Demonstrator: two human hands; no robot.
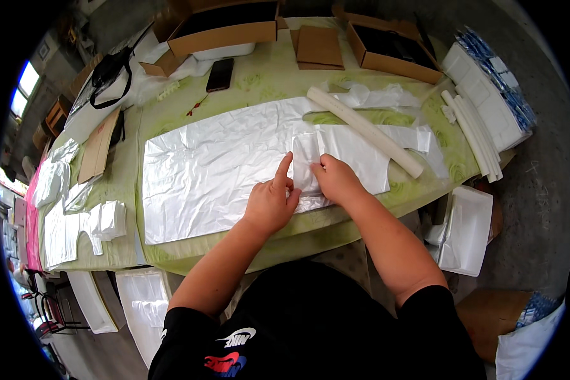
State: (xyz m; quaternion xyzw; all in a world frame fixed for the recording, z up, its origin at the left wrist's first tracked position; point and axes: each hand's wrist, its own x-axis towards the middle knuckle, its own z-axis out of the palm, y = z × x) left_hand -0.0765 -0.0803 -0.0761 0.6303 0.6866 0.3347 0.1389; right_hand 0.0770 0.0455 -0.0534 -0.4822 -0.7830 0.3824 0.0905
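Crinkled, glossy white film [215, 164] — right hand [334, 178] pinched on a folded panel [306, 144], left hand [271, 204] half-curled, forefinger straight, hold unclear

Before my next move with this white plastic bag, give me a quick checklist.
1. Bag spread out: ok, its handle end lies toward the right.
2. Bag smooth: not ok, creased across its surface.
3. Right hand at the small folded piece: ok, curled at its right side; firm grip, cannot tell.
4. Left hand touching that piece: cannot tell; index finger extended beside its left edge.
5. White tube off the bag: not ok, lies across the handle end.
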